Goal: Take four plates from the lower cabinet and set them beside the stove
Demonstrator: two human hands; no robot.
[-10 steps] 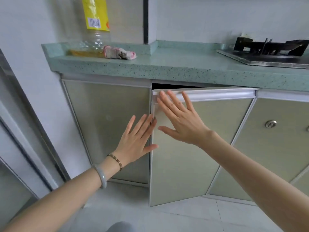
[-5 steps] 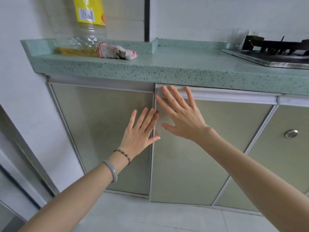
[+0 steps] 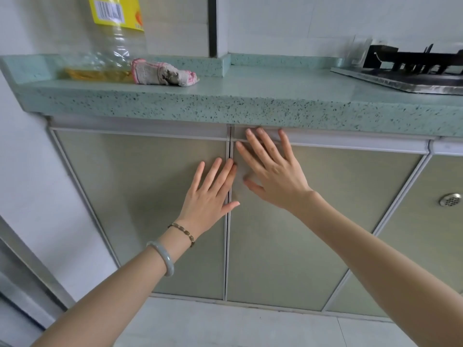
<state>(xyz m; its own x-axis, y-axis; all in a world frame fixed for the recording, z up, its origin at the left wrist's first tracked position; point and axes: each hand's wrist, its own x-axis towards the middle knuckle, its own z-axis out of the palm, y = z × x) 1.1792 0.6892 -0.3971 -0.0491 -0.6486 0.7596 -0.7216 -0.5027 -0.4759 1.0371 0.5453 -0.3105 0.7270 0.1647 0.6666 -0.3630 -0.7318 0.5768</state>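
Two grey-green lower cabinet doors sit shut under the green speckled counter (image 3: pixel 250 106). My left hand (image 3: pixel 210 191) lies flat, fingers spread, on the left door (image 3: pixel 140 196) at the seam between the doors. My right hand (image 3: pixel 273 174) presses flat on the right door (image 3: pixel 313 221), its fingertips reaching the metal handle strip at the top. Neither hand holds anything. The stove (image 3: pixel 411 73) stands on the counter at the far right. No plates are in view.
An oil bottle (image 3: pixel 112 46) with a yellow label and a crumpled work glove (image 3: pixel 162 75) sit on the counter at the left. A third door with a round vent (image 3: pixel 449 199) is at the right. A white wall and a door frame bound the left side.
The right cabinet door, ajar a second ago, has swung shut under my right hand. My view has moved closer to the doors and both hands have stayed flat on them.
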